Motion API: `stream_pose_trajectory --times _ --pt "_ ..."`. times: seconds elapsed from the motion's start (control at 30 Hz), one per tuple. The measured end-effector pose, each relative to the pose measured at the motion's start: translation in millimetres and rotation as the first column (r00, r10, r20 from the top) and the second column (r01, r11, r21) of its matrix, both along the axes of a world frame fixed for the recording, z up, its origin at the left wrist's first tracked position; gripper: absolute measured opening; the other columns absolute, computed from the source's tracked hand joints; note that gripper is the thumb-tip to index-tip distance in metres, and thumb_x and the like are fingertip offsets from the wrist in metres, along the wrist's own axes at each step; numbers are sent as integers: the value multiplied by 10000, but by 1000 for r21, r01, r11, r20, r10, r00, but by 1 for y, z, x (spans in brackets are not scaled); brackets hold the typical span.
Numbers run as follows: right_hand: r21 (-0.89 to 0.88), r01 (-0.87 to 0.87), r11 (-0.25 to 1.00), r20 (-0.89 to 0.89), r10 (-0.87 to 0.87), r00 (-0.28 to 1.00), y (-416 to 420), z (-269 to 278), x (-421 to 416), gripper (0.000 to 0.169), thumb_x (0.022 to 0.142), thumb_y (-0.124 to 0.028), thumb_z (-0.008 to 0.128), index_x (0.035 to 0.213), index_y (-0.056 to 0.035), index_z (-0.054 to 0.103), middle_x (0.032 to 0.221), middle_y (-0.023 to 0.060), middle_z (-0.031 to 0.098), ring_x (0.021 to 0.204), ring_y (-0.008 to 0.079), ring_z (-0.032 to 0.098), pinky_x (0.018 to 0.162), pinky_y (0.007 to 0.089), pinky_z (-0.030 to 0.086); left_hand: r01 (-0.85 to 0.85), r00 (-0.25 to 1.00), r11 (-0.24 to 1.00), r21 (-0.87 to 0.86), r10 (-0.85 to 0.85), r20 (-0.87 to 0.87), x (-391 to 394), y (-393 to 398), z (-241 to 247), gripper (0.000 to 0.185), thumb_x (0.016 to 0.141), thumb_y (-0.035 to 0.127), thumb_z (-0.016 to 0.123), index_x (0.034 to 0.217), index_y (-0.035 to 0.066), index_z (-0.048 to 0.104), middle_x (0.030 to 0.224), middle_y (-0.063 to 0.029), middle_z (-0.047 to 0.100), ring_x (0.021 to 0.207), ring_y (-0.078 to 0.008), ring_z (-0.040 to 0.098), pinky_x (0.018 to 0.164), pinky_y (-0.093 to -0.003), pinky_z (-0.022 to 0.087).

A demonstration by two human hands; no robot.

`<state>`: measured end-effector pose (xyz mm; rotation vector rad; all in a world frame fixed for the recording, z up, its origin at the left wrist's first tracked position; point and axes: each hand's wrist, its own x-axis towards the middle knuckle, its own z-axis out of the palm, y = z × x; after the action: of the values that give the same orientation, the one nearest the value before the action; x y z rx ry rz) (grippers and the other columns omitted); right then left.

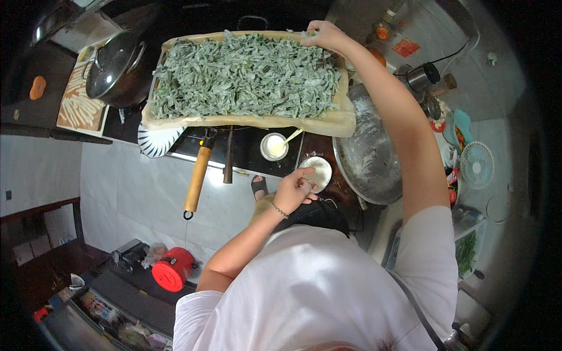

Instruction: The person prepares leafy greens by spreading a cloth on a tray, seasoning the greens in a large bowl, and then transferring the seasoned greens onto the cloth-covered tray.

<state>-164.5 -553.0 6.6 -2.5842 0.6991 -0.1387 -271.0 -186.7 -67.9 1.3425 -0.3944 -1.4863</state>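
Observation:
A rectangular tray lined with a tan mesh cloth (246, 122) spans the stove, heaped with chopped green leaves (246, 79) coated in white powder. At the tray's far right corner, my right hand (324, 36) pinches some of the coated leaves, with a bit of green showing between the fingers. My left hand (297, 189), wearing a beaded bracelet, hovers over a white bowl (324, 169) with half-curled fingers; whether it holds anything is unclear. Behind that bowl stands a small bowl of white powder (273, 144) with a pale spoon (293, 136) in it.
On the right sits a large, powder-dusted metal basin (369, 149). A glass-lidded pot (116, 66) and a board of pale strips (81, 112) are on the left. A wooden pan handle (197, 180) juts past the counter edge near a patterned plate (158, 141).

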Motion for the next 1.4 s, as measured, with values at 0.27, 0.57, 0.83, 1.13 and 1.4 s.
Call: stream_pose_trajectory --times 0.27,0.57,0.83,1.13,1.4 --pt "273 -165 948 -143 209 967 50 15 -91 503 620 -136 698 1105 -81 578 1090 169 580 1060 311 528 890 355 420 22 1000 1000 -6 -22 10 -5 -7 -4 353 851 5 467 1203 30 481 857 -105 634 644 -153 654 510 -225 533" --pt "112 -34 993 -129 49 990 89 -2 -134 431 685 -146 726 1056 -41 532 1126 188 547 839 330 601 772 388 463 49 997 999 -2 -49 56 -8 -7 -8 348 853 9 460 1200 22 484 859 -103 634 636 -137 644 512 -227 532" --pt "152 -209 966 72 200 977 90 -7 -117 345 677 -193 739 964 -34 632 996 128 565 947 304 539 830 368 440 83 993 997 3 -83 83 -5 -2 -8 327 889 25 455 1216 19 448 908 -113 630 706 -139 643 597 -236 543" --pt "-329 30 944 -106 -68 992 77 -10 -54 320 804 -254 606 1090 -111 610 1095 103 545 1014 293 531 860 408 435 49 986 999 -7 -47 160 3 8 -10 320 892 25 445 1211 39 463 887 -78 635 692 -105 622 591 -218 527" --pt "-156 -293 943 82 308 948 125 -31 46 276 815 -216 589 1076 -132 621 1107 69 566 1032 284 519 880 402 440 -32 984 985 -169 60 166 4 9 11 140 867 96 575 948 -14 606 775 -43 625 653 -72 596 546 -199 493"
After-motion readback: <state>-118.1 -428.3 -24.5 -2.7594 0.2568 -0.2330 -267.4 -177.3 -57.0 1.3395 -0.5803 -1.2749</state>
